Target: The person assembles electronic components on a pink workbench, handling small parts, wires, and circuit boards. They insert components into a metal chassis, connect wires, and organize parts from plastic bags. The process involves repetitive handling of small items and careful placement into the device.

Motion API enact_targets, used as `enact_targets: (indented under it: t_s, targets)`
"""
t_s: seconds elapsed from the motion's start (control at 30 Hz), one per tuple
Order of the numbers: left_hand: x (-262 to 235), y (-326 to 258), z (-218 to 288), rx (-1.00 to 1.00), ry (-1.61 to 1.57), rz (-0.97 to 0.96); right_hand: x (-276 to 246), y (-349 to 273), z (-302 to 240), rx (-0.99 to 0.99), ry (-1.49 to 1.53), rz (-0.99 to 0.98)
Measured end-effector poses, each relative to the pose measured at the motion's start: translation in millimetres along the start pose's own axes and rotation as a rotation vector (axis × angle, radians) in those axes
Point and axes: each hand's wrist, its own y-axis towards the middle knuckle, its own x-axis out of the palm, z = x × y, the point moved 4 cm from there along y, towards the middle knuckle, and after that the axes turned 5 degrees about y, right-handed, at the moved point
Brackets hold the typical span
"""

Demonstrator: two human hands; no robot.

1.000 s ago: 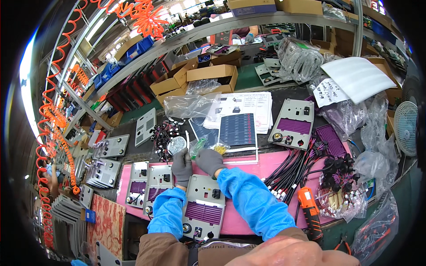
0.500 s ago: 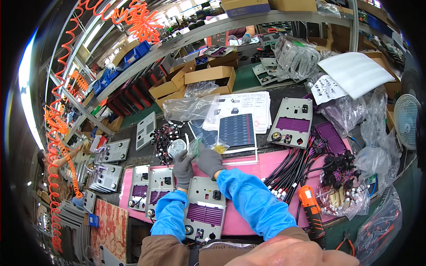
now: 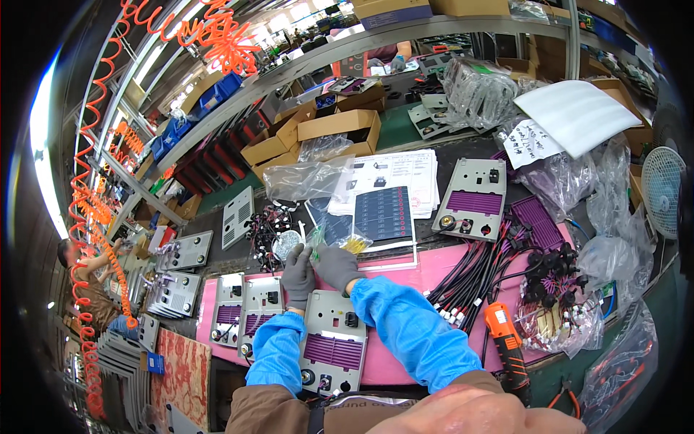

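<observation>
Both my hands wear grey gloves and blue sleeve covers. My left hand [image 3: 297, 273] and my right hand [image 3: 337, 266] meet above a grey front panel [image 3: 334, 340] with a purple grille. Together they pinch a small clear plastic bag [image 3: 316, 241] with green in it. A second small bag with yellow parts [image 3: 356, 245] lies just right of my right hand. A round metal tin [image 3: 287, 244] sits just beyond my left hand. The panel lies on a pink mat [image 3: 405, 278].
Two more grey panels [image 3: 244, 315] lie left of my arms, another [image 3: 473, 200] at the back right. Black cable bundles [image 3: 477, 278] and an orange power screwdriver [image 3: 507, 346] lie right. Cardboard boxes [image 3: 340, 129], paper sheets and plastic bags stand behind. Another person [image 3: 81, 267] works far left.
My hands stay together over the panel, shifting only slightly as they work the small bag. Nothing else on the bench has moved.
</observation>
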Motion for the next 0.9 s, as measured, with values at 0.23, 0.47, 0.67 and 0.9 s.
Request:
enact_targets:
  t_s: [0.23, 0.47, 0.67, 0.9]
  targets:
    - [2.5, 0.4, 0.2, -0.033, -0.076, -0.047, 0.7, -2.4, -1.8, -0.027, 0.011, -0.052]
    - [19.9, 0.3, -19.4, -0.012, 0.004, -0.110, 4.2, 3.5, 2.7, -0.004, 0.023, -0.071]
    - [14.9, -1.3, -20.5, -0.045, 0.198, -0.057, -0.9, -1.3, -2.3, 0.006, -0.017, -0.155]
    - [25.8, 0.9, -7.9, -0.101, 0.320, -0.159, -8.0, -0.8, 8.1, -0.030, -0.028, -0.203]
